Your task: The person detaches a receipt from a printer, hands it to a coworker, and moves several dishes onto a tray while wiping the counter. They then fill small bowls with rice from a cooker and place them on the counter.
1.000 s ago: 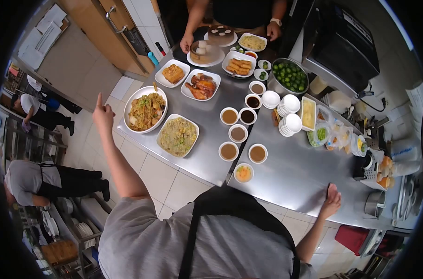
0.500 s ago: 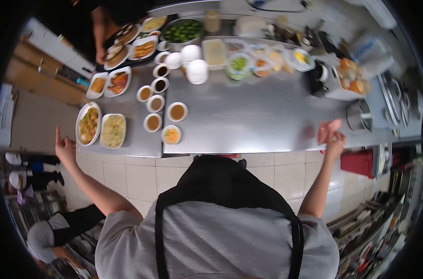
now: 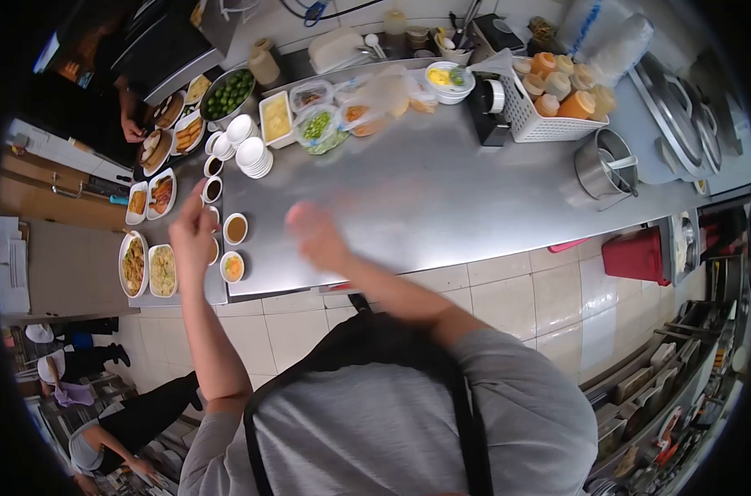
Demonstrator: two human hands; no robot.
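Across the steel counter (image 3: 442, 198), both hands hold nothing: the left hand (image 3: 192, 231) loosely open above the sauce bowls (image 3: 235, 228), the blurred right hand (image 3: 313, 234) beside them, where a careless sweep could spill one.

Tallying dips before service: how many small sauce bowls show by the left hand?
4 sauce bowls show clearly: two dark ones above the left hand, a brown one right of it, an orange one below that. The hand may hide more.
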